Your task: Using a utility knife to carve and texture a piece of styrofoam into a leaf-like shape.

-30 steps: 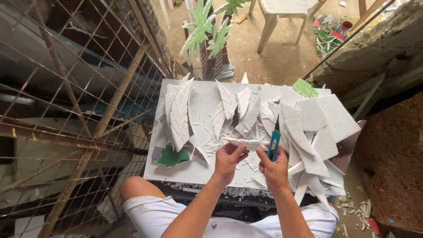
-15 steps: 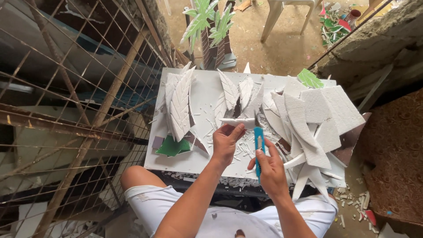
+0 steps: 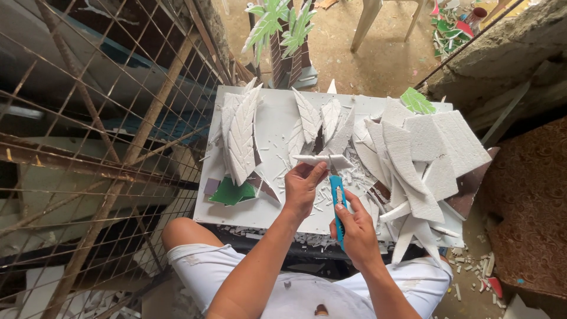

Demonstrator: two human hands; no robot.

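Fingers of your left hand [image 3: 302, 188] pinched a white foam leaf [image 3: 322, 160] flat above the table [image 3: 236, 214]; your right hand [image 3: 356, 227] gripped the blue utility knife [image 3: 338, 204], blade pointing toward it, ready for trimming.

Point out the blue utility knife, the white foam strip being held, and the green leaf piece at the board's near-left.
blue utility knife [image 3: 338, 201], head view, handle middle.
white foam strip [image 3: 322, 160], head view, its middle.
green leaf piece [image 3: 231, 192], head view, centre.

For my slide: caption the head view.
Left hand holds a white foam strip; right hand grips a blue utility knife.
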